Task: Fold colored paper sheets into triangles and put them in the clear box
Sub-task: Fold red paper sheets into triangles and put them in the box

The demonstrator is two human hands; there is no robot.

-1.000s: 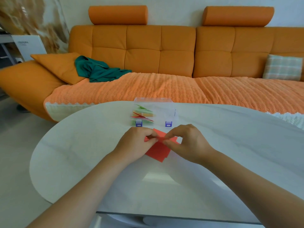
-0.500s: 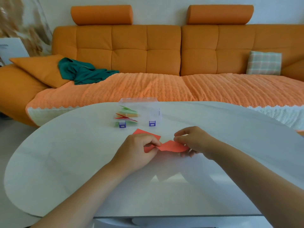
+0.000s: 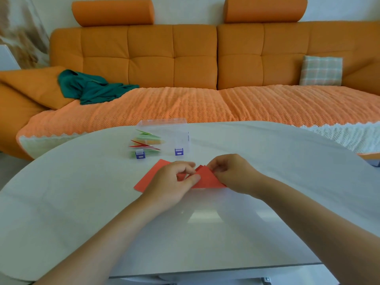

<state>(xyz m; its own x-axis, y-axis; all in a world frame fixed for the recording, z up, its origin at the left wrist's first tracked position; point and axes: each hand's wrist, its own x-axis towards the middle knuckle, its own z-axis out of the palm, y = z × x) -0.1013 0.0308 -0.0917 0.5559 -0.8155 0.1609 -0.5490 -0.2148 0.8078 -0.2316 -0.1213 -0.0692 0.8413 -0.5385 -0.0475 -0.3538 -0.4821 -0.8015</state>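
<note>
Folding what, exactly, you ask?

Me: A red paper sheet (image 3: 206, 178), low on the white table (image 3: 267, 202), just before the clear box (image 3: 181, 138). My left hand (image 3: 174, 182) pinches its middle; my right hand (image 3: 232, 173) pinches the raised flap.

You: Any advice?

Me: I'd line up the edges before creasing. Open tabletop lies either side; the box of folded triangles (image 3: 146, 142) sits just beyond

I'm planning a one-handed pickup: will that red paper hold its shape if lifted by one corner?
Probably not: the red paper looks thin and bends up between the left hand and right hand pinching it, so it should droop. It's likely very light, and may skid on the glossy table.
</note>
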